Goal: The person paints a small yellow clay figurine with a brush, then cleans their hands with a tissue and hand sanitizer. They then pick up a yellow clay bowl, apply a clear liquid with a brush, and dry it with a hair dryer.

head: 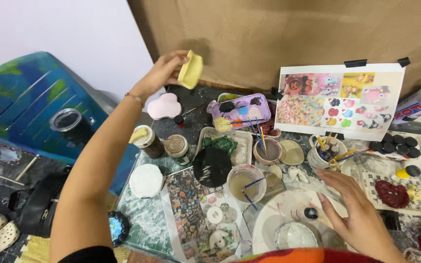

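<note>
1. Fingers of the left hand (164, 72) are pinching a pale yellow moulded piece (191, 69), lifting it high over the far edge of the tabletop (144, 221).
2. The piece is looking plain and unpainted on the side showing, with a soft lobed outline; I am judging that any colouring is not yet begun.
3. A pink cloud-shaped piece (164, 106) is lying just below those fingers, also bare.
4. Fingers of the right hand (361, 214) are spreading loosely, closing on nothing, and hovering beside a small dark cap (311, 213) on a white plate (274, 214).
5. Ahead of the right fingers, a cup of murky water (245, 181) with brushes is standing; farther off, a purple paint palette (239, 110) is already holding mixed colours, so paints are looking prepared.
</note>
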